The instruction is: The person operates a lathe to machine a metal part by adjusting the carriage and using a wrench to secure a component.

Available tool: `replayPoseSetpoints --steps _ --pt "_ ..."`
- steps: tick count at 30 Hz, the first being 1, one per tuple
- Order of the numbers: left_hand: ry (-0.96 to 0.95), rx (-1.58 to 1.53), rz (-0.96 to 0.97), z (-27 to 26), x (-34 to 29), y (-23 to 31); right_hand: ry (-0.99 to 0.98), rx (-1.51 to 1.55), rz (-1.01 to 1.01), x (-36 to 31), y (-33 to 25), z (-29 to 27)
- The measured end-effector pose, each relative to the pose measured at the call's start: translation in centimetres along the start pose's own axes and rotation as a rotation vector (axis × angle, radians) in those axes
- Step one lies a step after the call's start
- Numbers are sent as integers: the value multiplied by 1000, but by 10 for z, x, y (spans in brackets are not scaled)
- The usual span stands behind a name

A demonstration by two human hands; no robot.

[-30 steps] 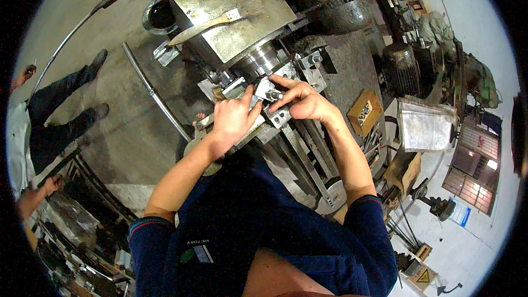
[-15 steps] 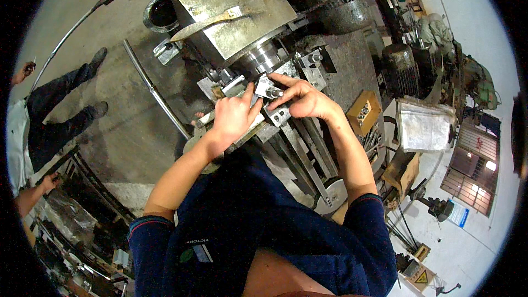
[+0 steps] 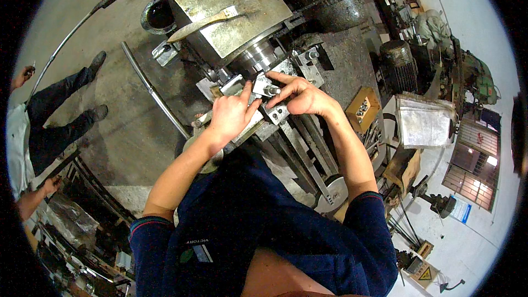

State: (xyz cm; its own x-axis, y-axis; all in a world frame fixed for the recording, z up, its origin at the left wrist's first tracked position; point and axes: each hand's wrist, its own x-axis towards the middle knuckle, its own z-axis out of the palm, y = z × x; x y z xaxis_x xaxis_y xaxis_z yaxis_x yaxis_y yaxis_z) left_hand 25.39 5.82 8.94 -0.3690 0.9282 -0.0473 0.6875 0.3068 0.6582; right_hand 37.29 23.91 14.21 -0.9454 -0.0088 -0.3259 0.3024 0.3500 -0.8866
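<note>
Metal block (image 3: pixel 262 86), bright silver and angular, lies below the machine's big, worn, flat-topped housing (image 3: pixel 250 27) in our view, near its shiny steel cylinder (image 3: pixel 255 57). Our left grip (image 3: pixel 229 114) and right grip (image 3: pixel 303 98) flank the block, fingers extended at its sides; we cannot tell whether either grasps it. From it juts a short, round silver stud (image 3: pixel 271 91).

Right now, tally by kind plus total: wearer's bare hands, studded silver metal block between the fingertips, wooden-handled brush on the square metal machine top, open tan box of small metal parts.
Bare left hand and right hand: 2
Studded silver metal block: 1
Wooden-handled brush: 1
Open tan box: 1
Total: 5
</note>
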Motion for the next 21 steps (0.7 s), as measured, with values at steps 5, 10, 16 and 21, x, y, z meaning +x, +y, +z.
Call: replayPoseSetpoints --steps 5,10,16,21 --pt "-21 22 -4 -1 -1 -1 2 -18 2 0 1 0" --pt "-5 -2 6 -2 -1 -2 -4 -18 21 0 1 -1" --pt "16 57 29 0 0 1 4 -37 11 1 -1 0" --pt "23 41 45 2 0 -1 -4 -25 15 0 1 0"
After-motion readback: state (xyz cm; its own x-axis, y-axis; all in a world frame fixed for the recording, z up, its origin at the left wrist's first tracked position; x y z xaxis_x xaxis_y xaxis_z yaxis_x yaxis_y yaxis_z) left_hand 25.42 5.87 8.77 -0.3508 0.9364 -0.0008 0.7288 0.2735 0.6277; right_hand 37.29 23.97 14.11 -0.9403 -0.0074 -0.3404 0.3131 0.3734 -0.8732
